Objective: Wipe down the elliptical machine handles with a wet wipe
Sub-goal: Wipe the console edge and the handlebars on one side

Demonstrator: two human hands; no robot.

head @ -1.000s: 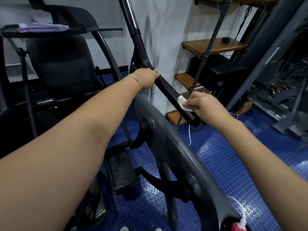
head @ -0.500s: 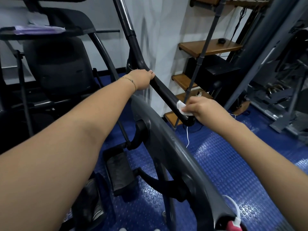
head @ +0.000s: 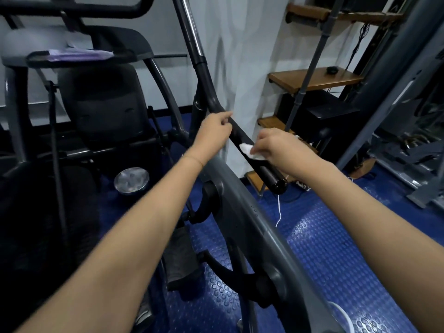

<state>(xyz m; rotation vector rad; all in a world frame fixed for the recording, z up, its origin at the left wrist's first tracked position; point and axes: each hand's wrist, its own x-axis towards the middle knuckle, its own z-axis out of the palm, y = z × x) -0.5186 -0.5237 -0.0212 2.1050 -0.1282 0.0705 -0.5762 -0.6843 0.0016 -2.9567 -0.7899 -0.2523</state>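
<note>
A black padded elliptical handle (head: 242,138) slants from the chrome upper bar down to its round end cap (head: 278,185). My left hand (head: 213,132) grips the handle high up, just below the bend. My right hand (head: 280,147) presses a crumpled white wet wipe (head: 251,151) against the handle, a little above the end cap. The two hands are a short gap apart on the same bar.
The grey curved elliptical shroud (head: 252,212) runs below my arms, with a black pedal (head: 182,260) to its left. Wooden shelves (head: 312,79) and a black box stand right of the handle. A purple packet (head: 79,54) lies on the console tray. Blue studded flooring (head: 336,248) lies below.
My right hand has slid the wipe up the handle from the end cap toward my left hand, so the cap now shows. The left hand keeps its grip.
</note>
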